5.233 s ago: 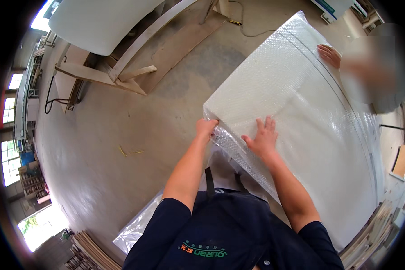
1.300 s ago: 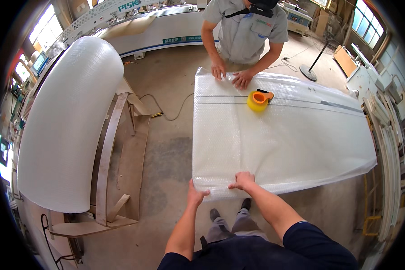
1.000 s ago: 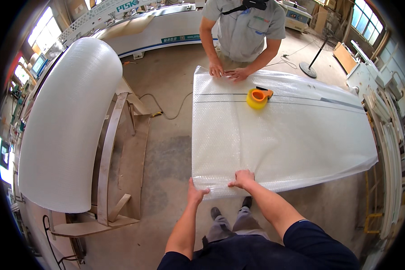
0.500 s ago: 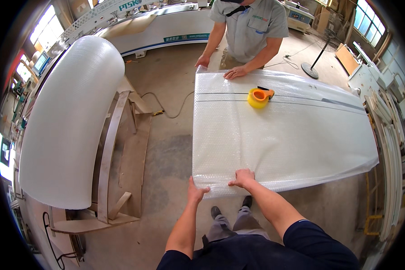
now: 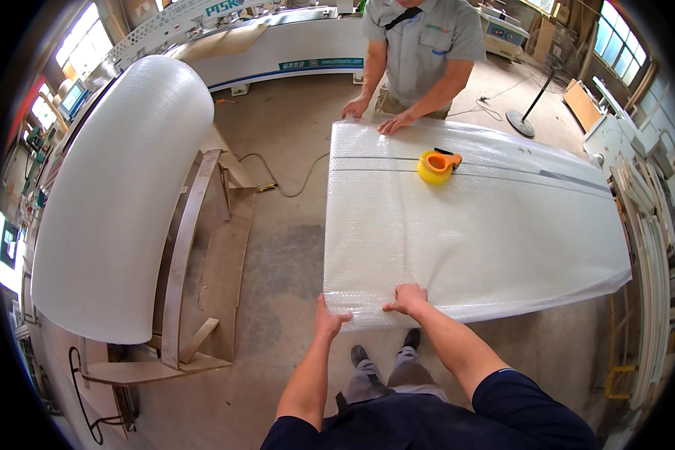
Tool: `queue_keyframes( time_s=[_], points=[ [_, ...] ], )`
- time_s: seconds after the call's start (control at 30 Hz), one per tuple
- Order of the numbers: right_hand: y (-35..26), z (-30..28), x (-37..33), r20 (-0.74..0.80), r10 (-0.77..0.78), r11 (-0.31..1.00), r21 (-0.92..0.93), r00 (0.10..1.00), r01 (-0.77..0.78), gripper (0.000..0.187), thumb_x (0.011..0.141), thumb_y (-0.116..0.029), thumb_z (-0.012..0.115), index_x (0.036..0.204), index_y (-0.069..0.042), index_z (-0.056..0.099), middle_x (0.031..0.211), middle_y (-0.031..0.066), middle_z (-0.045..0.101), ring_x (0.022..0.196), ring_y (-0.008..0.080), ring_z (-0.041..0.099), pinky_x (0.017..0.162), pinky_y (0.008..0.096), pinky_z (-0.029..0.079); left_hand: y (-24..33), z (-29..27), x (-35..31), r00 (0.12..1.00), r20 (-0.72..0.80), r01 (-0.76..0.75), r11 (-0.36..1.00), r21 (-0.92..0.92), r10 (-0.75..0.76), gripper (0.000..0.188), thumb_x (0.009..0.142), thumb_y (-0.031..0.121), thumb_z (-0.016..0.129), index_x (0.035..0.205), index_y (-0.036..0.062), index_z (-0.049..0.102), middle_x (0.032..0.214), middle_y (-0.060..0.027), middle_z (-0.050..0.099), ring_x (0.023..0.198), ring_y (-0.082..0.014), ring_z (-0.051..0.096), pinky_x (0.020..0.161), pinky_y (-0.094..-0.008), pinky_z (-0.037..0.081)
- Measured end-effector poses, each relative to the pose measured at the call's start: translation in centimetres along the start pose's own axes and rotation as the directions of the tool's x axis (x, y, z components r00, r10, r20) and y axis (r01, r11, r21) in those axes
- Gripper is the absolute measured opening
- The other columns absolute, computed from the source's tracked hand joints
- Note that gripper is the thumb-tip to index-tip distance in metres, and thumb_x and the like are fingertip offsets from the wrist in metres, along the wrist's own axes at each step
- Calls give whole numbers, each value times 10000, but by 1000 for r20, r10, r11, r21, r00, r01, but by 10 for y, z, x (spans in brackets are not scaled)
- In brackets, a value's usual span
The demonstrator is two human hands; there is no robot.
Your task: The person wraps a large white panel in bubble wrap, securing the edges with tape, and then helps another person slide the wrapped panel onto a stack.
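In front of me lies a large panel covered in clear bubble wrap point(image 5: 465, 240). At its near left corner my left hand point(image 5: 329, 318) grips the wrap, thumb on top and fingers along the edge. My right hand point(image 5: 407, 298), a little farther right, is closed on the wrap by the near edge, its fingers partly hidden. A tape dispenser point(image 5: 436, 166) with a yellow roll and orange body rests on the far half of the panel. Two dark lines run lengthwise beside it. Across from me, a co-worker in a grey shirt has both hands point(image 5: 397, 123) at the far left edge.
To my left a big roll of bubble wrap point(image 5: 120, 202) lies on a wooden stand point(image 5: 180, 262). A cable point(image 5: 300, 187) crosses the floor between stand and panel. Behind the co-worker stands a long white machine point(image 5: 300, 56). Stacked boards point(image 5: 645, 277) line the right side.
The co-worker's hand at the far left corner has shifted inward, and the wrap there looks flatter. Both my hands keep their hold. The view has moved slightly.
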State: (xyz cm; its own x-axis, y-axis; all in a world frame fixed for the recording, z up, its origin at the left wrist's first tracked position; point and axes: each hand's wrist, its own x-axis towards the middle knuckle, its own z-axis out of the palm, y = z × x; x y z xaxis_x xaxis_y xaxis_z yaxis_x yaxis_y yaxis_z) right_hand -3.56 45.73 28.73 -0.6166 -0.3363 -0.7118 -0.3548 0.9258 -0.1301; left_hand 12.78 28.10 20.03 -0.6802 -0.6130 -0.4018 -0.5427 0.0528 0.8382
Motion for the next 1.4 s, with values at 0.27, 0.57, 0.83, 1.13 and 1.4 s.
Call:
queue_keyframes(
  time_s=[0.27,0.57,0.83,1.13,1.4],
  points=[
    [1,1,2,10,20,1000,-20,1000,-19,673,664,-590,725,1135,-120,629,1196,83,602,1196,266,485,966,426,396,2,0,-2,1000,22,-6,1000,-26,6,985,561,146,840,1365,-28,298,1270,-203,530,1168,-294,528,993,-341,405],
    [-1,-3,-2,-69,-14,997,-71,998,9,660,642,-640,716,1035,-111,676,1072,85,660,1032,272,606,855,400,488,-8,3,5,1000,8,-20,999,31,20,1042,562,163,846,1399,-19,252,1311,-222,488,1218,-319,480,1013,-356,383],
    [0,7,6,-139,-12,999,-39,990,6,534,606,-580,774,805,-104,639,896,102,674,902,273,632,779,389,495,6,-21,7,991,135,32,986,-166,-10,1049,613,246,837,1420,-26,224,1333,-212,476,1217,-305,485,1019,-359,377],
    [2,0,1,-113,-1,999,-54,994,-5,496,626,-528,784,755,-88,596,844,92,661,840,258,625,716,380,492,-3,-28,55,945,195,318,871,-374,-262,688,734,331,764,1253,-47,516,1151,-164,613,980,-221,609,840,-316,480],
    [6,4,11,-102,-82,996,-52,991,77,497,623,-489,799,712,-71,544,713,97,616,681,248,580,637,368,462,-2,-32,47,946,161,324,801,-503,-282,666,661,252,825,1188,-64,569,1112,-174,636,938,-230,625,845,-334,478]
  ],
)
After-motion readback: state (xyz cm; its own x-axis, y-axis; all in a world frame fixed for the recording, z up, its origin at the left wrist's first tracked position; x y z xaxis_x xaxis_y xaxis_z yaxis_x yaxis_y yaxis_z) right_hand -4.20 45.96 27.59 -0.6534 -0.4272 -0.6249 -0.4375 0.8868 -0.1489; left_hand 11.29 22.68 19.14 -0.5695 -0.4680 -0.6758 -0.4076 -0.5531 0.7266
